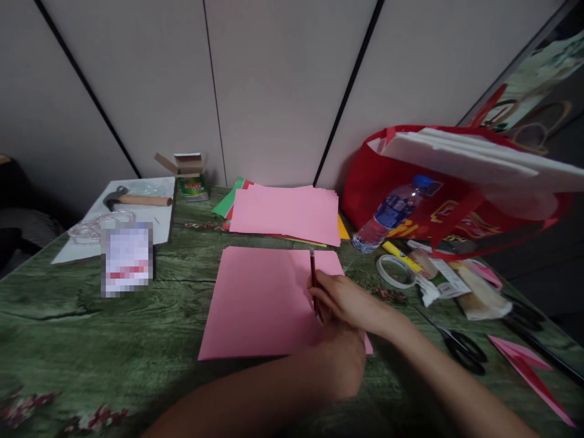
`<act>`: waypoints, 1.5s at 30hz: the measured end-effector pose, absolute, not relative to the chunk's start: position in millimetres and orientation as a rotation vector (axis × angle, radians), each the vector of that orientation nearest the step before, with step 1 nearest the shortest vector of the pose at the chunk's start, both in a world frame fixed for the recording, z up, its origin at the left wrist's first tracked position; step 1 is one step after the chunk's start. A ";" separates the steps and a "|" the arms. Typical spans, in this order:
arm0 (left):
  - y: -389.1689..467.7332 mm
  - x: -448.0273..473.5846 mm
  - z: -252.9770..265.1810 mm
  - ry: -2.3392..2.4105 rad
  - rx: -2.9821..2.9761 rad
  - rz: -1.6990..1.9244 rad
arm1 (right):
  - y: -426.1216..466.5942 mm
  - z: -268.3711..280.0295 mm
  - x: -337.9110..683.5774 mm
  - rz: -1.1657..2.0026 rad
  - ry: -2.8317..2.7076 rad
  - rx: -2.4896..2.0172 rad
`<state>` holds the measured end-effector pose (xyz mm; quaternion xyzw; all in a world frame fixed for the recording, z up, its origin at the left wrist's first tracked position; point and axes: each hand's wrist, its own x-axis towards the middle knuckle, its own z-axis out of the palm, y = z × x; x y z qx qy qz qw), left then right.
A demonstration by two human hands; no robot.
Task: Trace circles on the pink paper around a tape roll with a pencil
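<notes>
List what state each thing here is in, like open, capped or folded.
Pencil: held in right hand
Front pink paper: flat
Small box: flaps open
Bottle: capped
Red bag: open, white sheets protruding
Pink paper near scissors: folded
Hammer: lying on white board
Scissors: lying, open or shut unclear

The left hand [340, 365] is blurred, its fingertips perhaps hidden by the right hand [337, 298].

Left of the pink paper [264, 298] is passable; right, scissors [451, 336] obstruct.
</notes>
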<state>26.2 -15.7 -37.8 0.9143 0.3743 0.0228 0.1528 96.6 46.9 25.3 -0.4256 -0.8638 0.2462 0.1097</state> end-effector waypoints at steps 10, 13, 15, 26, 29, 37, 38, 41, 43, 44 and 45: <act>-17.0 22.5 -31.2 1.271 2.910 -0.099 | 56.7 19.1 106.9 0.578 -2.383 -1.271; -10.2 13.1 -22.4 1.189 2.980 -0.078 | 49.4 14.2 125.5 0.390 -2.114 -1.198; -0.5 2.1 -16.1 1.050 3.047 -0.020 | 40.7 7.4 140.4 0.349 -1.899 -1.251; 47.7 -26.6 -13.4 0.746 2.825 0.177 | -24.1 -31.2 183.5 0.500 -1.737 -1.547; 50.3 -32.1 -4.3 0.714 2.736 0.107 | -37.8 -37.6 182.2 0.434 -1.768 -1.533; 44.8 -43.8 -11.8 0.634 2.638 0.160 | -59.0 -53.7 173.7 0.305 -1.953 -1.453; 42.9 -44.3 -15.4 0.648 2.625 0.195 | -59.6 -55.0 173.3 0.299 -1.974 -1.450; 38.5 -47.5 -23.4 0.694 2.523 0.342 | -59.0 -58.1 173.4 0.278 -2.044 -1.416; 37.9 -51.9 -24.6 0.718 2.415 0.437 | -57.5 -59.2 173.9 0.244 -2.088 -1.388; 38.4 -54.9 -24.2 0.727 2.355 0.482 | -56.7 -59.5 174.2 0.224 -2.102 -1.379; 39.2 -58.4 -23.3 0.734 2.294 0.531 | -56.0 -59.7 174.5 0.211 -2.113 -1.378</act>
